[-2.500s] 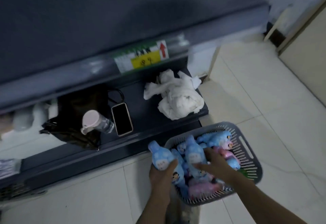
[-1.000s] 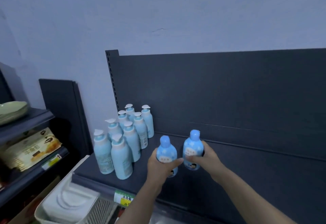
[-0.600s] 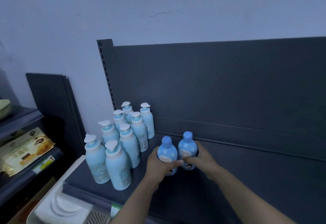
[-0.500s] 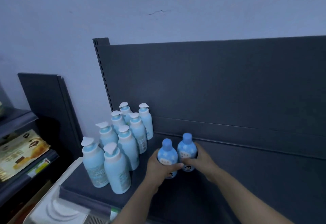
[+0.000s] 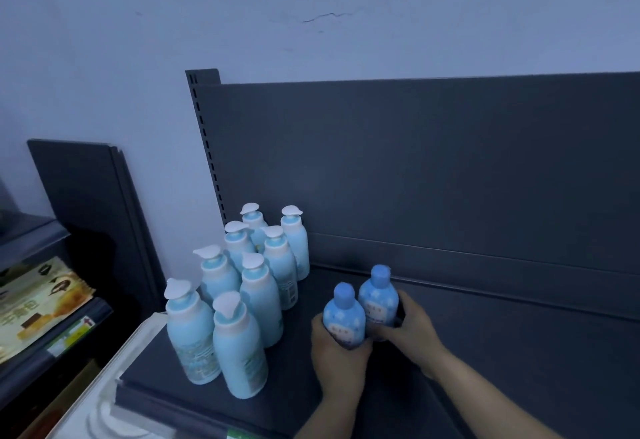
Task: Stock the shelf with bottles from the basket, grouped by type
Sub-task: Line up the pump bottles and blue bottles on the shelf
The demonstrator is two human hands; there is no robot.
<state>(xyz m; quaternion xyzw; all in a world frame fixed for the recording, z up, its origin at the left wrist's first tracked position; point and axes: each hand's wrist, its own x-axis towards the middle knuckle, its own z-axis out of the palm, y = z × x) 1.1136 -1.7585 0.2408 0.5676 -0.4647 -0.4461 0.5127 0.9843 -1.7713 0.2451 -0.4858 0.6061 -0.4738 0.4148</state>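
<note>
- Currently both hands are on the dark shelf [image 5: 485, 352], each wrapped around one small blue round-cap bottle.
- left hand [image 5: 337, 357]: fingers closed round the lower body of the left blue bottle [image 5: 344, 315], upright, base hidden by the hand.
- right hand [image 5: 408, 329]: fingers closed round the right blue bottle [image 5: 378, 296], upright, set slightly further back; the two bottles touch side by side.
- Can't tell if either base sits on the shelf or is just above it.
- Just left of them: cluster of eight taller pump bottles [image 5: 259, 296], pale blue with white pump heads, in two columns running front to back, near the shelf's left end.
- Shelf surface to the right of the hands is bare; back panel [image 5: 433, 168] right behind.
- Far left: neighbouring shelf unit holding a yellowish packet [image 5: 34, 303].
- Below the shelf's front-left corner: white tray-like thing [image 5: 104, 411], blurred.
</note>
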